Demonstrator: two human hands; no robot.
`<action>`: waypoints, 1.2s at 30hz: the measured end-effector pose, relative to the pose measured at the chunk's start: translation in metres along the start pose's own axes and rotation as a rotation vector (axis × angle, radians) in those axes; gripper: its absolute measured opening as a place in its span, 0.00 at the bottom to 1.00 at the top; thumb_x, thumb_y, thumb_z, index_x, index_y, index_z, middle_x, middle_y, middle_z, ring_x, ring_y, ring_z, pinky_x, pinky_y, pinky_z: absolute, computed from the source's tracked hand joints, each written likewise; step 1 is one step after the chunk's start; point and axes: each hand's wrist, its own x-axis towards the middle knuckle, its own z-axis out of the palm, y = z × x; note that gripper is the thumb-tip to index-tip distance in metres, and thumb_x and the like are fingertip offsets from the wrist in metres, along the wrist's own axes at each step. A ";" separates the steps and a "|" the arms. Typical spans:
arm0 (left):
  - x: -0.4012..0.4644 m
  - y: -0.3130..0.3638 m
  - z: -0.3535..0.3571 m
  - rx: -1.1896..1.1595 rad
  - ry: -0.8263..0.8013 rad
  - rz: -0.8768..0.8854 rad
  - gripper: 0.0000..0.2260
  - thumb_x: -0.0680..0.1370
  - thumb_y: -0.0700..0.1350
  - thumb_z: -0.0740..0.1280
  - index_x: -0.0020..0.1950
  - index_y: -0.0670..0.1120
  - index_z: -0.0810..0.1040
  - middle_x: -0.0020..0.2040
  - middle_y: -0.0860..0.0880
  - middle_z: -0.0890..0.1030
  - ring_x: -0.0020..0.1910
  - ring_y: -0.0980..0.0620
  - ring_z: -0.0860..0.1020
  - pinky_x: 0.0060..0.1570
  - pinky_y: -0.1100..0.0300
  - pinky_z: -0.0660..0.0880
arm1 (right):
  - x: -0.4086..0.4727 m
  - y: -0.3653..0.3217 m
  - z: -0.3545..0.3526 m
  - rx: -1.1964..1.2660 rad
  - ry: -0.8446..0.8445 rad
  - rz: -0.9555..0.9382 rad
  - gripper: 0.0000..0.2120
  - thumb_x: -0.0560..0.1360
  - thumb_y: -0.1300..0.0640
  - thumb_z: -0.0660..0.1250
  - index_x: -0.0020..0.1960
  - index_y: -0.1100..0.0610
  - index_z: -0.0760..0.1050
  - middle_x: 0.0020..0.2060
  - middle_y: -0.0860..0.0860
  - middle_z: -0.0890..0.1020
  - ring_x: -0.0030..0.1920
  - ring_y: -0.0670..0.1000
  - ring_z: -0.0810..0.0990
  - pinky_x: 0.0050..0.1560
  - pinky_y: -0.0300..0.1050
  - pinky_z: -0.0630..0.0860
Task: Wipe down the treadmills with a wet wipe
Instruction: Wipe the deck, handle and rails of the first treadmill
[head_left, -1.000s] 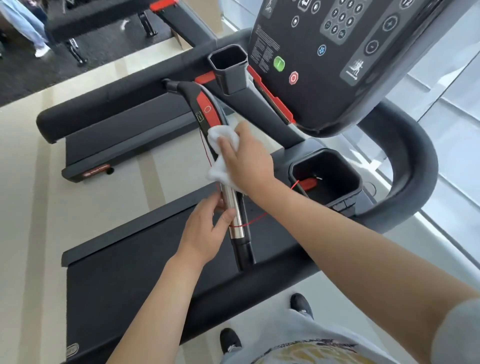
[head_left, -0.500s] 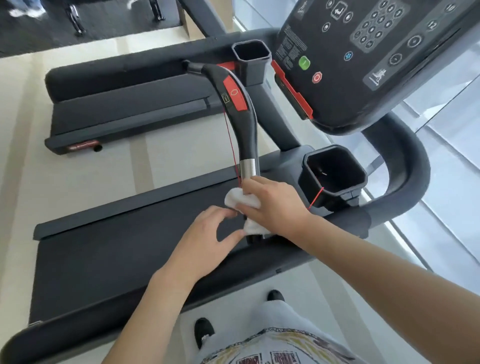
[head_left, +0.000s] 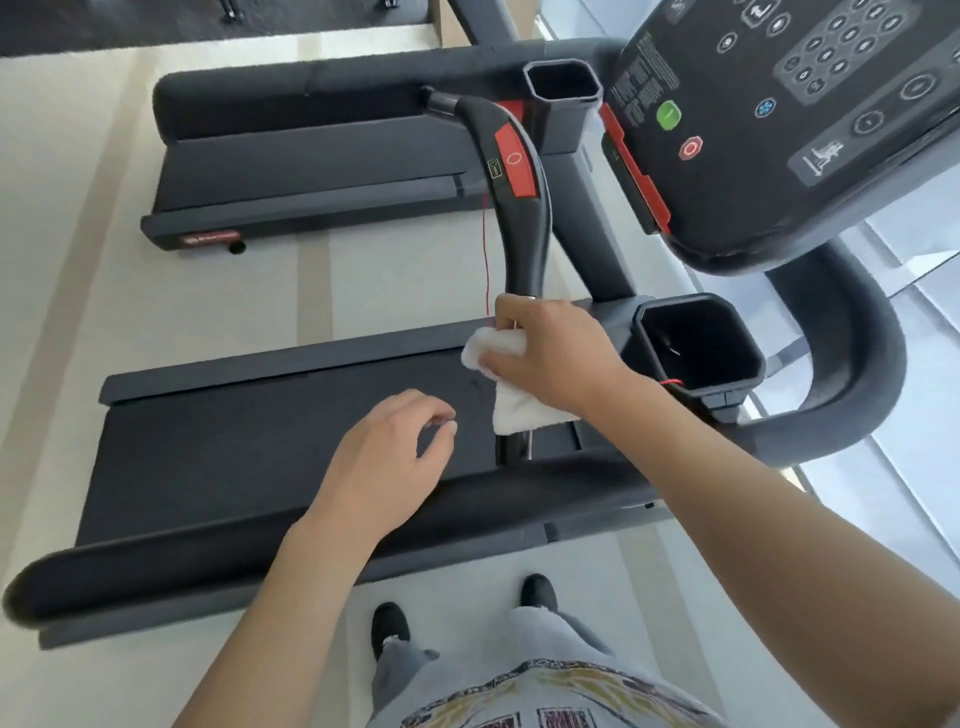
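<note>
Since half a second ago: left hand (head_left: 387, 457) drawn back from the wipe, now apart from it and hovering over the belt; right hand (head_left: 550, 356) a little higher along the handle, the view itself shifted so more of the far treadmill shows.

Right fingers (head_left: 511, 312) curled round the handle (head_left: 519, 208), clamping the white wipe (head_left: 511, 405) against it; wipe soft and crumpled, bunched under the palm, a loose flap hanging below the wrist and covering the lower part of the bar. Left fingers (head_left: 436, 415) loosely bent and slightly spread, thumb near the fingertips, holding nothing.

Handle a curved black bar, smooth and glossy, with a red inset panel (head_left: 514, 163) bearing a small ring mark; a short dark stub of it visible under the wipe. Thin red cord (head_left: 487, 249) hanging straight down beside the bar.

Below both hands, the wide flat belt (head_left: 260, 431), matte dark grey, edged by raised side rails. To the right, a deep angular black cup holder (head_left: 701, 348); above it the slanted dark console (head_left: 789, 130) with a round green button, a red button and a keypad. Thick padded grey rail (head_left: 857, 374) curving round the right side. Second treadmill (head_left: 311, 176) parallel beyond, on pale striped floor (head_left: 78, 260).
</note>
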 end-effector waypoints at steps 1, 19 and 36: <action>-0.005 0.001 0.000 0.008 0.025 -0.016 0.08 0.85 0.49 0.64 0.59 0.52 0.82 0.54 0.61 0.81 0.55 0.59 0.79 0.52 0.63 0.75 | -0.008 -0.001 -0.003 0.039 -0.034 0.006 0.12 0.74 0.46 0.72 0.43 0.49 0.70 0.33 0.45 0.74 0.37 0.51 0.75 0.33 0.46 0.64; -0.066 -0.012 -0.008 0.184 0.185 -0.120 0.16 0.85 0.53 0.57 0.43 0.55 0.80 0.35 0.56 0.77 0.35 0.52 0.74 0.33 0.56 0.72 | -0.099 -0.059 0.045 -0.134 0.087 -0.370 0.15 0.77 0.41 0.64 0.41 0.52 0.72 0.32 0.47 0.73 0.25 0.52 0.71 0.23 0.42 0.62; -0.222 -0.219 -0.138 0.135 0.301 -0.259 0.19 0.86 0.56 0.57 0.69 0.49 0.79 0.63 0.53 0.83 0.59 0.49 0.79 0.57 0.49 0.77 | -0.065 -0.287 0.191 -0.249 0.263 -0.309 0.16 0.76 0.50 0.71 0.37 0.54 0.67 0.28 0.48 0.70 0.22 0.54 0.63 0.27 0.39 0.56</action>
